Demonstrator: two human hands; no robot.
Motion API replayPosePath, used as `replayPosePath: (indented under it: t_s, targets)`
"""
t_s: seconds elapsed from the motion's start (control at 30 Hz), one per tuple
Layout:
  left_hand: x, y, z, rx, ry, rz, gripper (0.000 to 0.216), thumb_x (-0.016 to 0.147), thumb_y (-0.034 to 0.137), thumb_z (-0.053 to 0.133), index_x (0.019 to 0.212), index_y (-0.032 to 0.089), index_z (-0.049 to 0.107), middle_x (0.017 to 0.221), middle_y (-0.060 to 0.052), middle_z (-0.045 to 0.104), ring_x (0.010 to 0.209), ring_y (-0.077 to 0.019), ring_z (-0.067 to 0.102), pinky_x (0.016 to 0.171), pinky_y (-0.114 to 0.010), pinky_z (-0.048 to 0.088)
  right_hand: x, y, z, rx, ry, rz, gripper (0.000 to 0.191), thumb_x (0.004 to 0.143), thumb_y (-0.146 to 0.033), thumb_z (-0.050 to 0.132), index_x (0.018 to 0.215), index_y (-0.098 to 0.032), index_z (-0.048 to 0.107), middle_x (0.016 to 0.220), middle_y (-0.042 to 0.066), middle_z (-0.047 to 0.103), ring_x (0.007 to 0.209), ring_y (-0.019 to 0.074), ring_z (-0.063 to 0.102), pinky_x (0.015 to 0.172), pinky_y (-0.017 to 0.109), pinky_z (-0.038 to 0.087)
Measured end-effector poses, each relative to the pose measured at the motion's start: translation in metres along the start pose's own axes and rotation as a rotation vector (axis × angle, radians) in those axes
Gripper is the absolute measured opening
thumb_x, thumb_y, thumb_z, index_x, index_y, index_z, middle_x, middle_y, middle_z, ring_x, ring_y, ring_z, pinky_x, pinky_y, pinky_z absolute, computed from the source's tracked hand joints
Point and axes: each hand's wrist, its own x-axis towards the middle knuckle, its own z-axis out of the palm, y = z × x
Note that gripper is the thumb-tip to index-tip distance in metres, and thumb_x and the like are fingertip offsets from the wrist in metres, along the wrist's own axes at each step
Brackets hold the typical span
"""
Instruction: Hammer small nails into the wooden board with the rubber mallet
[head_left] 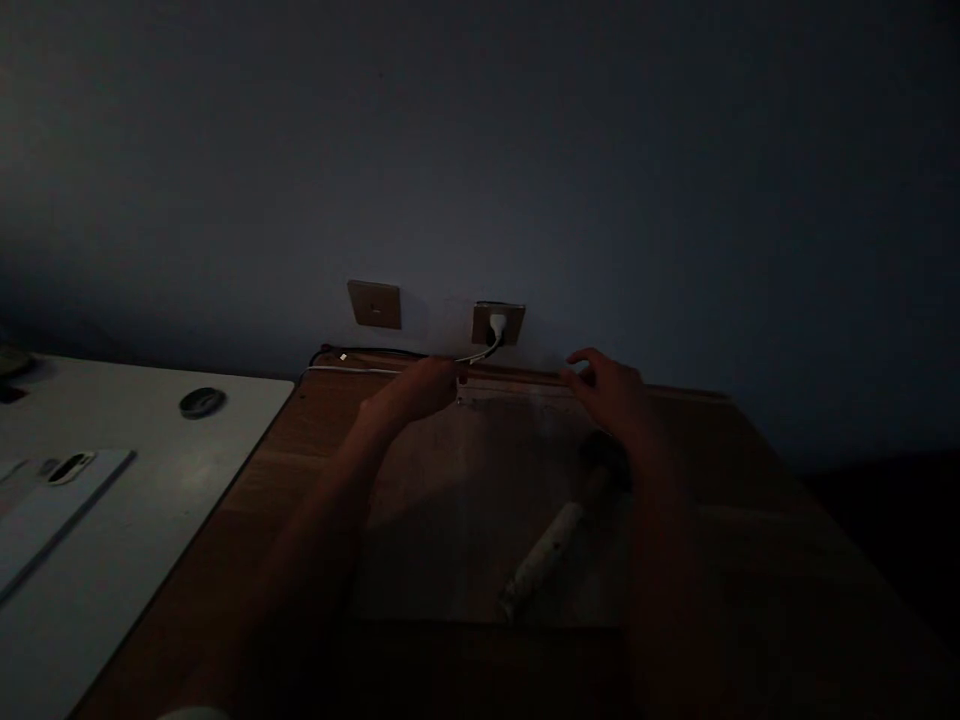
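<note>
My left hand [421, 388] is at the back edge of the wooden table, its fingers closed beside a white cable [480, 355]. Whatever they pinch, if anything, is too dark and small to make out. Farther right, my right hand [609, 390] has its thumb and index finger apart, close to a thin wooden strip [525, 375] along the wall. Between my forearms lies a flat board [427, 540]. On it rests a hammer [541, 552] with a pale, worn handle, its dark head partly hidden near my right wrist.
A white plug sits in a wall socket [510, 326], with a second wall plate [375, 304] to its left. A black cable [375, 350] runs along the table's back. The white table [172, 480] at left holds a round dark object [202, 402] and a phone [73, 467].
</note>
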Motion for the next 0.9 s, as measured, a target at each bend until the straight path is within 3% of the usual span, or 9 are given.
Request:
replayPosePath:
  t_s: [0.27,0.43,0.67,0.9]
  targets:
    - [0.004,0.006,0.019,0.031,-0.048,0.001,0.038,0.090,0.006,0.050,0.118,0.020,0.071,0.120,-0.010,0.072,0.104,-0.0198,0.069,0.092,-0.030,0.051,0.003,0.029,0.026,-0.144,-0.309,0.014,0.019,0.093,-0.025,0.063,0.107,-0.016,0.072,0.103,0.012,0.076,0.093,0.0222,0.070,0.076,0.028,0.046]
    - [0.006,0.003,0.023,0.065,-0.046,0.048,0.031,0.088,0.006,0.053,0.105,0.019,0.074,0.113,-0.010,0.072,0.100,-0.0201,0.068,0.091,-0.030,0.051,0.002,0.027,0.030,-0.160,-0.336,0.024,0.011,0.091,-0.020,0.064,0.094,-0.017,0.074,0.101,0.012,0.077,0.093,0.0217,0.071,0.073,0.026,0.044]
    - [0.006,0.007,0.018,0.069,-0.075,0.067,0.026,0.083,0.005,0.051,0.089,0.017,0.073,0.100,-0.009,0.071,0.091,-0.0203,0.066,0.083,-0.029,0.050,0.004,0.026,0.037,-0.191,-0.334,0.043,0.016,0.089,-0.013,0.061,0.095,-0.016,0.075,0.103,0.013,0.077,0.094,0.0223,0.071,0.075,0.027,0.044]
    - [0.008,0.002,0.023,0.068,-0.065,0.066,0.024,0.081,0.005,0.051,0.086,0.017,0.071,0.098,-0.009,0.071,0.090,-0.0211,0.067,0.080,-0.029,0.050,0.005,0.028,0.038,-0.209,-0.317,0.066,0.015,0.089,-0.014,0.060,0.093,-0.015,0.074,0.100,0.016,0.076,0.089,0.0242,0.070,0.073,0.029,0.045]
